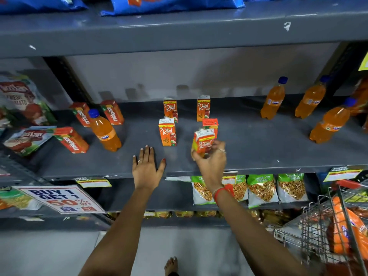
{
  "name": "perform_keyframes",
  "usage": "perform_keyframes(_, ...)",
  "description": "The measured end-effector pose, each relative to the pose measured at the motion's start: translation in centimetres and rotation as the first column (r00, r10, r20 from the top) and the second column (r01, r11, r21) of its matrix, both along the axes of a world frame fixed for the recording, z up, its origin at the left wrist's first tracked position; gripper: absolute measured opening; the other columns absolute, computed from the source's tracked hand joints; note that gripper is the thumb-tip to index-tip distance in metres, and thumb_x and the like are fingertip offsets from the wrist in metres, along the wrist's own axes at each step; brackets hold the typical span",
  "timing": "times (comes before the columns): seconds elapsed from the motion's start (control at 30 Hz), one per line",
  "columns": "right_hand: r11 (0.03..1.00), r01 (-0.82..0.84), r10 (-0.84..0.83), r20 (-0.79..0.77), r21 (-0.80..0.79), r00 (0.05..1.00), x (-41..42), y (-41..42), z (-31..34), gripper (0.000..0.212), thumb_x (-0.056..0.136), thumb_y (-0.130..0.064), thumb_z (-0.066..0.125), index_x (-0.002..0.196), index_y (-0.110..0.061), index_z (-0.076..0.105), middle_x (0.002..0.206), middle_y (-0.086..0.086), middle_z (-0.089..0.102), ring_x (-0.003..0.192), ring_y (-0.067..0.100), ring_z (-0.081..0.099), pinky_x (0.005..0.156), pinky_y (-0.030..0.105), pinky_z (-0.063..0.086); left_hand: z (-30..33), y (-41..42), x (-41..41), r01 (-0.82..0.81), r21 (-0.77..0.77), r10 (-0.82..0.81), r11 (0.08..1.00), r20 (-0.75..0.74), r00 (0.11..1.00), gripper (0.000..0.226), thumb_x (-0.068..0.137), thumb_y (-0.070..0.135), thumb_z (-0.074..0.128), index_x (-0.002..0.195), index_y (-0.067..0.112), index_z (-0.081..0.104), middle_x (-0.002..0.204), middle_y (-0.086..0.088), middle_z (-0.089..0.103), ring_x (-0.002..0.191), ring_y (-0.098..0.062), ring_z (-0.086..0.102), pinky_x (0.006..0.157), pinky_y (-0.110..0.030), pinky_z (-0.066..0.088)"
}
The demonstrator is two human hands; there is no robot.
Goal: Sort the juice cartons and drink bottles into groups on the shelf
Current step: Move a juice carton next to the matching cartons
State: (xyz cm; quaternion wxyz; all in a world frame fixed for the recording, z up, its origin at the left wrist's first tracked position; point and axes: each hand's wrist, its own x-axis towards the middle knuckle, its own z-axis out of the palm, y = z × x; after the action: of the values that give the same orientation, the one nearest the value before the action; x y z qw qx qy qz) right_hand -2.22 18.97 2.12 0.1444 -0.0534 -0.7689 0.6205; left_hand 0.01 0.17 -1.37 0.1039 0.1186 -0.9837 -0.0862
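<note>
On the grey shelf [249,140] three orange Real juice cartons stand upright in the middle: one front left [167,132], two at the back [170,110] [203,108]. My right hand [211,158] grips another Real carton [203,143], tilted, just above the shelf; a further carton [210,125] stands right behind it. My left hand [147,166] lies flat and open on the shelf's front. Three red Maaza cartons [72,140] [81,114] [112,112] and one orange Fanta bottle [104,131] are at the left. Three Fanta bottles [273,99] [311,99] [331,122] stand at the right.
Tomato sauce pouches [25,100] lie at the far left. Snack bags [262,190] hang on the shelf below, beside a "Buy 1 Get 1" sign [61,199]. A wire shopping trolley [334,226] with orange goods stands at the lower right. Blue packets [171,5] sit on the shelf above.
</note>
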Motion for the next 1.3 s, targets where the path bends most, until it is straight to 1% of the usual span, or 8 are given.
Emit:
perform_keyframes(0.17,0.996,0.019,-0.019,0.001,0.089,1.0,-0.4,-3.7,-0.2,0.051,0.063,-0.03,0.083,0.096,-0.026,0.045,0.089,-0.001,0.066,0.08,0.013,0.064,0.074,0.028,0.051,0.1,-0.3,0.1,0.018,0.016,-0.018,1.0,0.019,1.0,0.085,0.077,0.059,0.004,0.141,0.005,0.023,0.15,-0.014,0.028,0.14,-0.027,0.02,0.115,-0.046,0.011)
perform_keyframes(0.37,0.995,0.048,-0.044,-0.045,0.084,0.998,-0.4,-5.3,-0.7,0.056,0.066,-0.032,0.082,0.107,-0.02,0.046,0.107,0.007,0.061,0.094,0.017,0.059,0.081,0.027,0.049,0.0,-0.7,0.1,0.038,0.032,-0.039,0.999,0.033,0.999,0.084,0.079,0.059,0.004,0.141,0.005,0.021,0.151,-0.013,0.025,0.141,-0.026,0.017,0.115,-0.045,0.009)
perform_keyframes(0.53,0.956,0.101,-0.113,-0.027,-0.275,0.993,-0.1,-4.6,0.0,0.067,0.064,-0.02,0.084,0.118,-0.015,0.045,0.113,0.002,0.058,0.103,0.008,0.058,0.084,0.012,0.048,-0.3,-1.5,0.3,0.113,0.009,-0.114,0.993,0.032,0.993,0.075,0.086,0.054,0.013,0.139,0.004,0.026,0.149,-0.015,0.031,0.139,-0.029,0.023,0.113,-0.048,0.015)
perform_keyframes(0.67,0.84,0.304,-0.333,0.016,-0.449,0.943,-0.7,-3.2,-0.1,0.036,0.083,-0.019,0.068,0.112,-0.014,0.047,0.108,0.004,0.055,0.099,0.014,0.055,0.09,0.03,0.046,-0.5,-2.0,0.5,0.137,0.0,-0.137,0.991,0.025,0.99,0.073,0.086,0.052,0.014,0.136,0.003,0.032,0.145,-0.017,0.037,0.136,-0.031,0.03,0.112,-0.049,0.02)
perform_keyframes(0.83,0.956,0.252,-0.245,0.064,-0.152,0.968,-3.9,-2.1,-1.3,0.071,0.066,-0.019,0.078,0.125,-0.012,0.038,0.127,0.015,0.047,0.118,0.029,0.051,0.102,0.047,0.045,-0.5,-1.9,0.3,0.135,0.004,-0.135,0.991,-0.003,0.991,0.07,0.087,0.05,0.02,0.134,0.002,0.038,0.142,-0.018,0.042,0.133,-0.033,0.035,0.11,-0.051,0.024)
perform_keyframes(0.97,0.964,0.258,-0.26,0.046,0.059,0.964,-5.0,-2.2,-0.9,0.061,0.069,-0.012,0.078,0.12,-0.006,0.045,0.118,0.017,0.051,0.112,0.033,0.053,0.097,0.05,0.047,-0.5,-1.7,0.7,0.121,0.015,-0.121,0.993,0.022,0.992,0.072,0.086,0.052,0.017,0.136,0.003,0.035,0.144,-0.016,0.039,0.135,-0.031,0.032,0.111,-0.049,0.022)
perform_keyframes(1.13,0.96,0.238,-0.244,0.027,0.144,0.969,-5.0,-1.4,-0.2,0.049,0.073,-0.014,0.074,0.115,-0.01,0.05,0.112,0.014,0.06,0.105,0.03,0.058,0.091,0.046,0.051,0.1,-1.8,0.5,0.119,-0.001,-0.119,0.993,0.038,0.992,0.076,0.084,0.054,0.011,0.139,0.005,0.028,0.148,-0.015,0.033,0.138,-0.029,0.025,0.114,-0.047,0.015)
perform_keyframes(1.3,0.971,0.225,-0.225,-0.002,0.085,0.974,-2.7,0.2,-1.2,0.047,0.068,-0.018,0.077,0.109,-0.017,0.053,0.103,0.009,0.066,0.094,0.025,0.063,0.085,0.042,0.053,0.3,-2.2,0.7,0.105,0.058,-0.107,0.993,0.046,0.993,0.085,0.08,0.062,0.011,0.142,0.005,0.018,0.152,-0.013,0.023,0.141,-0.026,0.015,0.116,-0.043,0.011)
